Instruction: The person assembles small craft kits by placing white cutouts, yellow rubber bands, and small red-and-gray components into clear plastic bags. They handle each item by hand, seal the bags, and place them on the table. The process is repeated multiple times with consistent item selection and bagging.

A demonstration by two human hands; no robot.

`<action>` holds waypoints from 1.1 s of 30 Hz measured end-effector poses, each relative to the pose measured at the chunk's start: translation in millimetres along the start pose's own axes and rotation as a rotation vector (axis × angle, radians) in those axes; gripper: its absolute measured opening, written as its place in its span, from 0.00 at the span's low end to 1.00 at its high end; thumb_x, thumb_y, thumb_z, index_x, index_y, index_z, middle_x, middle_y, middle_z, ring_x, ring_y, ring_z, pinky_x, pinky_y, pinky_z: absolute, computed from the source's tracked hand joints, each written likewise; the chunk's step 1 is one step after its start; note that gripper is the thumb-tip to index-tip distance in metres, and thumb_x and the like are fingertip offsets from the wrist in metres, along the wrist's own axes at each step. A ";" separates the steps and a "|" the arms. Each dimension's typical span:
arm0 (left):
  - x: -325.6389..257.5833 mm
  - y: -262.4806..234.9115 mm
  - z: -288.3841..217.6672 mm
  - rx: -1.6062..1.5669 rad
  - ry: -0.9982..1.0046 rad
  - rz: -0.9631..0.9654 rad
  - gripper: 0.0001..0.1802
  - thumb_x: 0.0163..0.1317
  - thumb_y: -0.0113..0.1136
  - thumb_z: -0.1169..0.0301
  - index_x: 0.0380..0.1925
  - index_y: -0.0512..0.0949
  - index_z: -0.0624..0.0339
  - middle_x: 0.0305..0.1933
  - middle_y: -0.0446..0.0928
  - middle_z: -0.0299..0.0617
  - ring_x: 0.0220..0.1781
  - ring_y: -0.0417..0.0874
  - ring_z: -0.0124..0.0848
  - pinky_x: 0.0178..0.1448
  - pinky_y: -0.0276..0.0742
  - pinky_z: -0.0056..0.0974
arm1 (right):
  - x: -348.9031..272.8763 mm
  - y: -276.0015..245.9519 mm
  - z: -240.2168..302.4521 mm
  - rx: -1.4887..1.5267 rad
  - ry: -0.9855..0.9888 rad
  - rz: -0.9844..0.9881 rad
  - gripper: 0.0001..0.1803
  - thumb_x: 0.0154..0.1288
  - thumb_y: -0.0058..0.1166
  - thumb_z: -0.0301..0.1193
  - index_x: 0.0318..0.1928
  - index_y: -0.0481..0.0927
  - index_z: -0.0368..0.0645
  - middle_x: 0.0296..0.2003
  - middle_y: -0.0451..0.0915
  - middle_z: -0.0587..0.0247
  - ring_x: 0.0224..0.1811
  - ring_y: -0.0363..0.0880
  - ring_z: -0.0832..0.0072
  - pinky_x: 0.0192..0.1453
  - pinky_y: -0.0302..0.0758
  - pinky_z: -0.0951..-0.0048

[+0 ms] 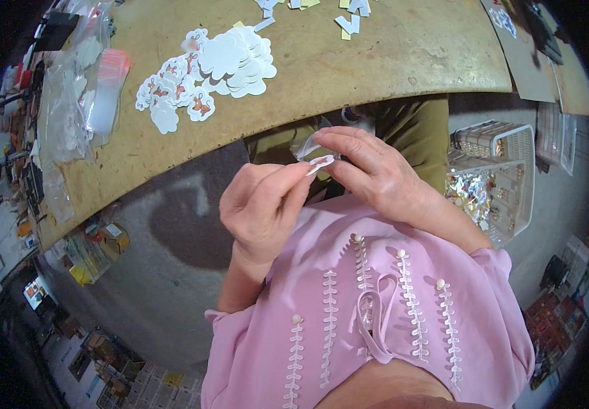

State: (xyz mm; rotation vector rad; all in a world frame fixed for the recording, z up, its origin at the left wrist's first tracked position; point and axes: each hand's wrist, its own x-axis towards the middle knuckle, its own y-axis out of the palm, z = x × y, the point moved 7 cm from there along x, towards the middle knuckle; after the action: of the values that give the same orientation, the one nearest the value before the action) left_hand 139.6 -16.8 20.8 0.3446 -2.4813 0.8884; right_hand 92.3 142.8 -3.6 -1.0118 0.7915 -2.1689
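My left hand is closed in a pinch on a small white cutout card with a brown printed figure. Close beside it, my right hand pinches a small clear plastic bag, its fingertips bent over the top. The card lies at the bag's near side; whether its edge is inside the bag I cannot tell. Both hands are above my lap, just off the table's near edge. On the table lies a loose pile of similar printed cutouts, next to a fanned stack of plain white ones.
Clear bags with red-edged tops lie at the table's left end. White and yellow paper pieces are scattered at the far side. A cream plastic basket holding shiny packets stands at my right. A cardboard box sits at lower left.
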 end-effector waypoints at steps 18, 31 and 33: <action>-11.2 33.1 13.7 0.275 -0.102 0.301 0.09 0.56 0.75 0.77 0.37 0.88 0.57 0.32 0.82 0.37 0.33 0.83 0.40 0.37 0.79 0.42 | -9.0 14.4 -1.7 0.029 0.019 0.049 0.13 0.59 0.61 0.27 0.43 0.82 0.33 0.57 0.81 0.45 0.63 0.82 0.51 0.65 0.83 0.58; -15.0 46.8 31.5 0.086 -0.194 0.396 0.05 0.60 0.71 0.78 0.36 0.85 0.64 0.42 0.86 0.48 0.43 0.87 0.48 0.48 0.83 0.45 | -15.5 17.8 -1.7 0.047 -0.009 0.037 0.15 0.55 0.66 0.25 0.43 0.84 0.31 0.55 0.83 0.45 0.57 0.86 0.50 0.58 0.87 0.57; -12.1 46.7 26.9 0.143 -0.134 0.369 0.06 0.58 0.72 0.78 0.35 0.85 0.63 0.41 0.86 0.47 0.43 0.86 0.47 0.49 0.83 0.45 | -15.5 17.2 -0.5 0.027 -0.015 0.030 0.15 0.55 0.66 0.25 0.43 0.85 0.31 0.54 0.83 0.47 0.58 0.85 0.51 0.59 0.86 0.57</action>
State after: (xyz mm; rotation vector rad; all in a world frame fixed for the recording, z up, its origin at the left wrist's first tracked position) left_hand 122.5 2.0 -28.3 -0.0130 -2.6603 1.2291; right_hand 104.7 143.3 -23.2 -0.9954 0.7642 -2.1392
